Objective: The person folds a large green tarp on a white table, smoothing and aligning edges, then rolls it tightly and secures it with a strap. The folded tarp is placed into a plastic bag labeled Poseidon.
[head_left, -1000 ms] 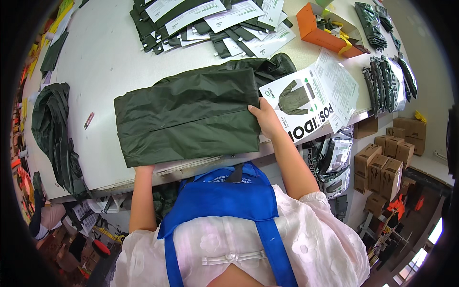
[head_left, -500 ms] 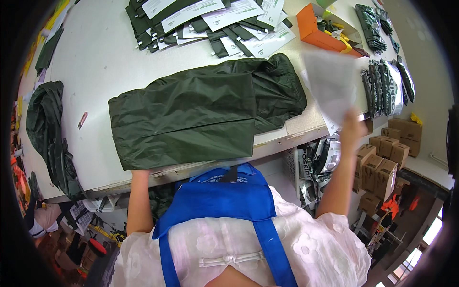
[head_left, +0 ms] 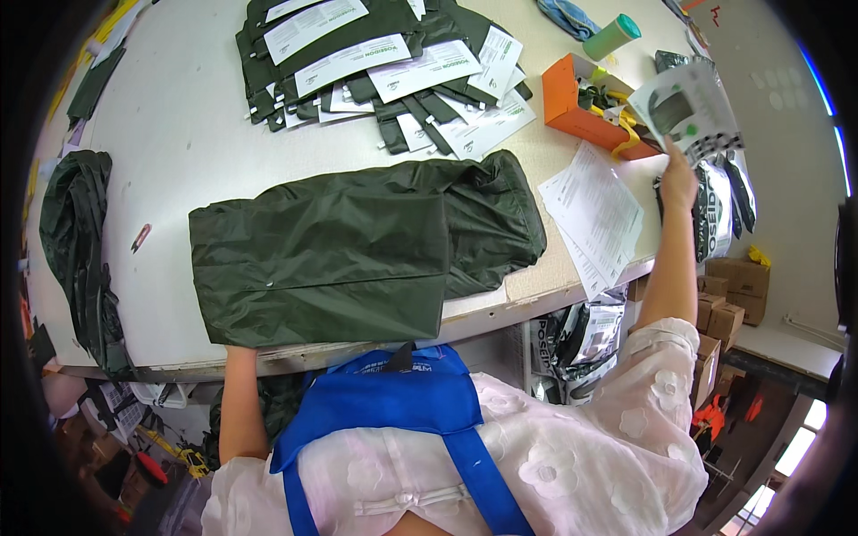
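A dark green folded fabric piece (head_left: pixel 322 259), perhaps a garment or bag, lies across the front of the table, its right end gathered and rumpled. My left hand (head_left: pixel 239 352) reaches beneath its lower left edge; only the wrist shows and the fingers are hidden. At the right, my right hand (head_left: pixel 681 183) is raised and closed on the lower edge of a flat white printed sheet (head_left: pixel 688 112). The sheet carries a dark picture, green spots and a checkered strip; whether it is paper or plastic I cannot tell. Loose printed papers (head_left: pixel 594 210) lie left of this hand.
Dark green pouches with white labels (head_left: pixel 384 67) are piled at the back. An orange box (head_left: pixel 576 116) of small parts stands near a green-lidded cup (head_left: pixel 612 37). Silver packets (head_left: pixel 715 205) line the right edge. Left lie a dark cloth (head_left: pixel 76 250) and small red snips (head_left: pixel 141 238).
My right hand has moved with the sheet, up and to the right, uncovering the loose papers. My left hand stays under the fabric. The whole view has shifted somewhat.
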